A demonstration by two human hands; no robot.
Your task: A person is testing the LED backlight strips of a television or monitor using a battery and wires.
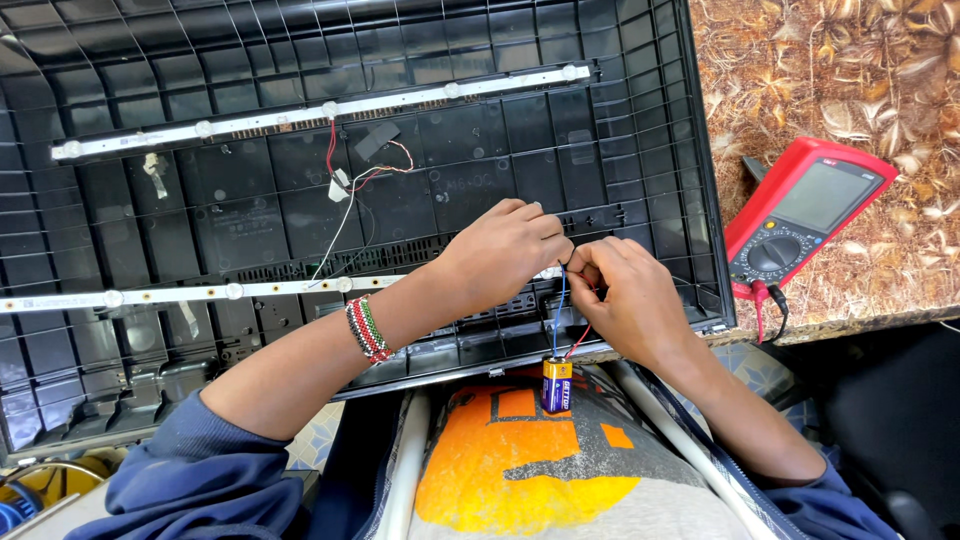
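My left hand (505, 245) and my right hand (625, 295) meet over the near right part of a black plastic panel back (250, 215). Both pinch thin wires, a blue one (559, 305) and a red one (580, 340), which run down to a small block battery (557, 384) hanging at the panel's near edge above my orange and grey shirt. The fingertips press the wire ends near the right end of the lower white light strip (200, 293). A beaded band sits on my left wrist.
A second white light strip (330, 110) crosses the panel's upper part, with red and white wires (345, 185) hanging loose between the strips. A red multimeter (805, 215) with leads lies on the brown patterned tabletop (850, 80) to the right.
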